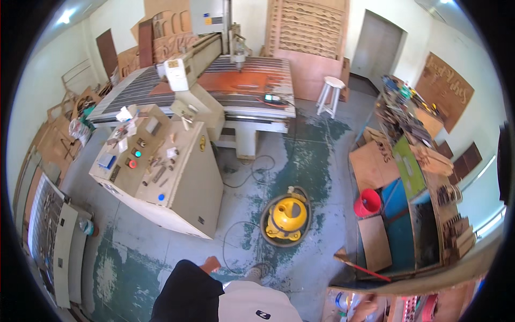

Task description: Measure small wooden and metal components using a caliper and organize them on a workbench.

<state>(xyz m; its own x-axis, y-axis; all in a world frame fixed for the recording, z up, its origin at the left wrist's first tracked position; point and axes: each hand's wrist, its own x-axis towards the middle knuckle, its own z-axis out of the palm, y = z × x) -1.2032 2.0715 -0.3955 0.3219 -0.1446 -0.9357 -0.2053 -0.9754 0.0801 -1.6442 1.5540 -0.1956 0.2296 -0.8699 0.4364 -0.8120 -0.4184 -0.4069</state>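
My left hand (210, 264) hangs low over the floor beside my dark sleeve (185, 290), its fingers curled into a loose fist. I see nothing in it. At the lower right, my right hand (365, 307) is over a cluttered wooden shelf (394, 300). It is right by a clear plastic bottle (341, 300) with a blue band. The fingers are too small and blurred to show whether they grip the bottle. Farther out on the floor stands a yellow vacuum cleaner (288, 214) with its dark hose coiled around it.
A beige control cabinet (196, 177) with small parts on top stands at left. Behind it is a large router table (257, 115). A cable (225, 244) trails across the floor. On the right are a red bucket (367, 203), a broom (362, 266) and a loaded workbench (413, 134). A white stool (331, 95) is farther back.
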